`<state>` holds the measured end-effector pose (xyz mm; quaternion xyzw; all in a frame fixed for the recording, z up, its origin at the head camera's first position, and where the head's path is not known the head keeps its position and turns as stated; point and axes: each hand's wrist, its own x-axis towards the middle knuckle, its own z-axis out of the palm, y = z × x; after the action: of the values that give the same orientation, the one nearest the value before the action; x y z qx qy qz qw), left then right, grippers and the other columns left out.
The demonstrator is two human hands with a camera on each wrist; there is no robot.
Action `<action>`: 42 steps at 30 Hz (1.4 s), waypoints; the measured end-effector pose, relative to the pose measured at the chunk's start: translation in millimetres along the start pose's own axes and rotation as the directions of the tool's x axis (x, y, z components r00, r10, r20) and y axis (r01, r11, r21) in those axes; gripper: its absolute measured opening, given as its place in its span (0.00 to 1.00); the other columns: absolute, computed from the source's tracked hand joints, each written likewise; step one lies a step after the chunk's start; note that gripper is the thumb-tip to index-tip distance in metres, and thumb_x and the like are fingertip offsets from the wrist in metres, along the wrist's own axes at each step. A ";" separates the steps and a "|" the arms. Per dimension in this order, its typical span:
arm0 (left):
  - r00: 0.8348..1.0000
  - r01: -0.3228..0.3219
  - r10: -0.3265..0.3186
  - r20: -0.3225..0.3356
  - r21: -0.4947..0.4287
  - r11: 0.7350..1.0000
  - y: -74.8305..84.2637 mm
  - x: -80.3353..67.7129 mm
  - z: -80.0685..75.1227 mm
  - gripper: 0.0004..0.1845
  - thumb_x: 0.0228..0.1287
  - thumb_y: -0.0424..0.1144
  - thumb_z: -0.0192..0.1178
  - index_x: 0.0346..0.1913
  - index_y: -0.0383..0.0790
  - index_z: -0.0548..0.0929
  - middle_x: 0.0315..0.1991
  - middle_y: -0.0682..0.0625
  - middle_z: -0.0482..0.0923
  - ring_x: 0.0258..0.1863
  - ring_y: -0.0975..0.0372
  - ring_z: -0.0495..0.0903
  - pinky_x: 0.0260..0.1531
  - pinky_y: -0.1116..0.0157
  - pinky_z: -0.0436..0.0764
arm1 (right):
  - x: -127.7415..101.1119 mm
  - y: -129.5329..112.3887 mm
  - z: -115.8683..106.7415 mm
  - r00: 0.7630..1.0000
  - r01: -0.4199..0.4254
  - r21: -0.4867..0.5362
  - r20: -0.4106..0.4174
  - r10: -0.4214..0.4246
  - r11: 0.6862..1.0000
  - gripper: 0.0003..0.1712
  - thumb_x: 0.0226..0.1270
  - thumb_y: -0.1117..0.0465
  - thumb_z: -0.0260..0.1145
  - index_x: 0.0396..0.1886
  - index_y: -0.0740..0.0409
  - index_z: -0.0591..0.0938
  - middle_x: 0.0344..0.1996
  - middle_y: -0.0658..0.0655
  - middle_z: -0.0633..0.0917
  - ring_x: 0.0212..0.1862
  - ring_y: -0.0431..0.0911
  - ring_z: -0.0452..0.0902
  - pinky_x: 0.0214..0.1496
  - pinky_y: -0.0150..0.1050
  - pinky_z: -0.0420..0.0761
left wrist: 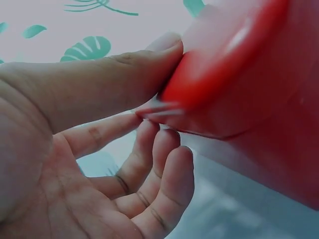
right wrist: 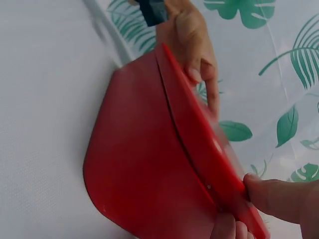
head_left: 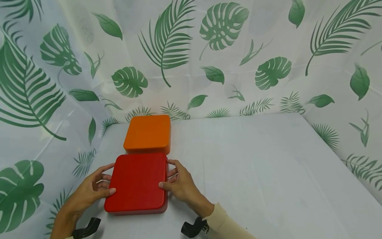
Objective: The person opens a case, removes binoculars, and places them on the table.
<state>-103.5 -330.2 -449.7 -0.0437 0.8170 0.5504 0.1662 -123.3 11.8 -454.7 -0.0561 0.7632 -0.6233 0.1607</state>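
Note:
A square red box (head_left: pixel 138 182) with rounded corners sits on the white-covered table between both hands. Its lid (right wrist: pixel 214 154) meets the body (right wrist: pixel 132 149) at a thin dark seam, seen in the right wrist view. The left hand (head_left: pixel 86 191) grips the lid's left side, thumb on top and fingertips (left wrist: pixel 172 137) curled at the lower rim. On the opposite side the right hand (head_left: pixel 183 186) pinches the lid, its thumb (right wrist: pixel 274 196) on the upper edge and fingers against the side. The box's contents are hidden.
An orange box (head_left: pixel 147 132) stands directly behind the red one, near the back of the table (head_left: pixel 244 172). Curtains (head_left: pixel 191 66) printed with green leaves enclose the back and sides. A black wrist mount (head_left: pixel 192 227) is worn on each arm.

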 end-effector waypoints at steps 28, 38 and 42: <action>0.952 -0.306 0.307 0.002 -0.014 0.952 54.6 -4.8 50.7 0.48 0.67 0.35 0.74 0.84 0.46 0.58 0.52 0.38 0.67 0.34 0.58 0.78 0.31 0.66 0.82 | -25.0 -16.3 -63.4 0.995 0.054 0.038 -0.090 -0.051 0.998 0.45 0.61 0.65 0.80 0.77 0.44 0.74 0.50 0.62 0.81 0.44 0.50 0.83 0.41 0.41 0.88; 0.944 -0.331 0.331 0.002 -0.017 0.944 67.4 7.4 84.4 0.48 0.65 0.38 0.76 0.83 0.50 0.61 0.52 0.38 0.69 0.33 0.57 0.78 0.30 0.67 0.82 | -40.0 -13.7 -95.8 0.986 0.016 0.016 -0.164 -0.013 1.000 0.45 0.60 0.68 0.80 0.76 0.38 0.75 0.50 0.60 0.81 0.44 0.51 0.84 0.43 0.46 0.91; 0.944 -0.329 0.329 0.011 -0.035 0.944 74.1 8.4 98.1 0.48 0.64 0.38 0.77 0.83 0.51 0.61 0.53 0.37 0.69 0.33 0.57 0.79 0.30 0.67 0.83 | -46.2 -11.5 -108.9 0.986 0.004 0.019 -0.167 -0.001 1.000 0.45 0.60 0.69 0.80 0.76 0.39 0.75 0.52 0.61 0.81 0.45 0.52 0.84 0.43 0.43 0.90</action>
<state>-108.4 -210.7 -420.1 0.0952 0.8023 0.5840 0.0782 -115.4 124.2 -416.8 -0.0034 0.7679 -0.6333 0.0959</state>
